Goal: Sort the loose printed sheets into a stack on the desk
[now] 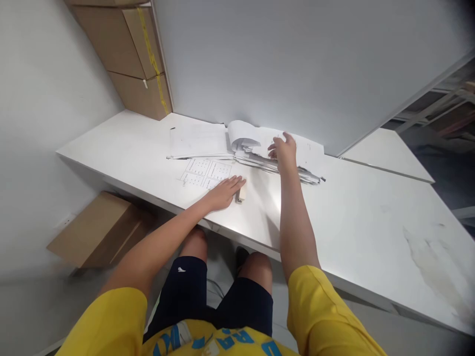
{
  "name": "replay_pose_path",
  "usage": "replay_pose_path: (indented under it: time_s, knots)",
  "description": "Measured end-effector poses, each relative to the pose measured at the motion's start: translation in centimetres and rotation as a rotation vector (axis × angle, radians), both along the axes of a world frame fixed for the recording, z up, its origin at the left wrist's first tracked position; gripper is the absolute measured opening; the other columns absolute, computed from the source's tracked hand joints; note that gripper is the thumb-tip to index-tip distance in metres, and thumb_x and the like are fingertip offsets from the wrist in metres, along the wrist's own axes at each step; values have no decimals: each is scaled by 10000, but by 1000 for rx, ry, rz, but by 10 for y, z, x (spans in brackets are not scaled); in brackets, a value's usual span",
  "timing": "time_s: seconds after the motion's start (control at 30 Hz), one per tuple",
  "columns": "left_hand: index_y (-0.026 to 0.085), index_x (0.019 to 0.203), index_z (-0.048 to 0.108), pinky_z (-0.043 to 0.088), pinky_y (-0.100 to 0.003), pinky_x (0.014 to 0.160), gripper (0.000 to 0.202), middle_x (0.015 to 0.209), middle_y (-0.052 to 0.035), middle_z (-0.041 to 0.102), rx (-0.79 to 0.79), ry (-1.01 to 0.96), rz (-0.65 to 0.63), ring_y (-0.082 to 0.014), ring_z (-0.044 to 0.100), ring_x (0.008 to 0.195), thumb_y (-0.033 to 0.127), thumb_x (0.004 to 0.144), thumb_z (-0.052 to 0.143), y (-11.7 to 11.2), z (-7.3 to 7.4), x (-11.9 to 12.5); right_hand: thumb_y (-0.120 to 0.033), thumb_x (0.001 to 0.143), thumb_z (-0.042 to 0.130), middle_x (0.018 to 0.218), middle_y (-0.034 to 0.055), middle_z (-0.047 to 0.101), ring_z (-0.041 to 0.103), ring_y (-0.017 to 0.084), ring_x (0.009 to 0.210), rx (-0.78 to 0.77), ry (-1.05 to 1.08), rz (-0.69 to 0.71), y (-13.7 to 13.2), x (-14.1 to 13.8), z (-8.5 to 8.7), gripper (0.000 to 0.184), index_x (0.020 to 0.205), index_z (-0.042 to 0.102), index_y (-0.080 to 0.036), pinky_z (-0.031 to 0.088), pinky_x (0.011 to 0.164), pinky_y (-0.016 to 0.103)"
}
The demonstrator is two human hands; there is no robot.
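Observation:
My left hand (224, 192) lies flat, fingers apart, on a printed sheet with small grids (202, 173) near the white table's front edge (156, 198). A small cream stapler (241, 193) rests right beside its fingertips. My right hand (285, 150) reaches farther back onto a stack of white papers (308, 173) lying against the wall panel; its fingers touch the top sheets, and one sheet (241, 134) curls upward to the hand's left. Whether the fingers pinch a sheet I cannot tell.
More loose sheets (196, 141) lie flat left of the stack. Cardboard boxes (129, 59) are piled in the far left corner and another box (94, 230) sits on the floor under the table. A smudged patch (434, 267) marks the table's right part.

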State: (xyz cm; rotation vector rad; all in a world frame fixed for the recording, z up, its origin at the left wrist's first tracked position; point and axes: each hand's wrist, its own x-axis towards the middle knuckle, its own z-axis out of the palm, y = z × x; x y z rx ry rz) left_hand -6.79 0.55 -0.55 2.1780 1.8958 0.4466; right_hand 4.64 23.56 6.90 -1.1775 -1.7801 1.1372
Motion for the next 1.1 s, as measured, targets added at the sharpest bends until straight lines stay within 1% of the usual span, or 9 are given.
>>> replay_pose_path:
  time_s: [0.07,0.17,0.27,0.4,0.5,0.63,0.7,0.93,1.1]
  knots:
    - [173,1584,171,164,-444,1264,689,1669,-93,172,2,0,-10,-221,100,1553,98,915,318,1,-1,0,-267,880,448,1191,198,642,642,242,1001,203,-152,-50,3,-14,0,679,1508,252,-97,530,856,364]
    - [173,1583,171,162,-426,1268,681,1670,-87,167,11,-3,-13,-213,94,1554,98,920,307,1,-2,0,-293,832,536,1542,239,364,394,326,1388,426,-433,102,10,-44,-11,749,1512,307,-78,368,1115,455]
    - [213,1587,150,172,-420,1267,695,1674,-57,164,6,-8,-11,-195,90,1554,93,920,301,1,-3,1,-284,821,533,1605,233,261,247,350,1479,628,-672,334,16,-80,-31,763,1509,309,-40,190,1193,567]
    - [202,1584,158,163,-423,1270,691,1675,-66,162,1,-11,-18,-192,95,1555,96,917,303,1,-5,1,-269,856,463,1540,226,396,320,337,1447,707,-728,512,11,-120,-56,707,1506,322,-28,81,1197,613]
    - [187,1571,200,181,-456,1267,672,1665,-89,197,8,-19,-11,-214,125,1552,109,914,316,3,-9,-1,-300,901,415,1448,238,500,407,333,1379,714,-673,547,-6,-138,-62,662,1495,338,-18,119,1191,603]
    - [155,1546,255,203,-495,1259,664,1640,-124,262,45,-17,-16,-255,145,1548,124,893,369,7,-15,-2,-471,874,514,1332,231,586,541,361,1199,623,-714,626,-28,-145,-57,690,1434,442,-74,400,1039,537]
    - [136,1531,283,202,-498,1260,652,1626,-137,287,60,-18,-23,-266,155,1545,122,887,381,10,-17,-1,-501,841,569,1253,221,630,577,369,1118,628,-763,618,-33,-143,-54,731,1436,447,-95,462,938,498]
    - [135,1551,257,195,-479,1262,664,1644,-120,253,49,-62,-28,-260,179,1539,110,895,356,13,-17,0,-226,924,385,1026,182,688,627,313,966,779,-827,627,-48,-131,-44,416,1255,613,-117,449,855,440]
    - [180,1577,193,195,-469,1260,703,1659,-84,221,47,-62,-17,-241,162,1545,106,897,354,12,-14,-1,-167,986,201,1039,166,689,655,267,988,906,-654,366,-45,-99,-18,496,1292,584,-88,478,848,408]
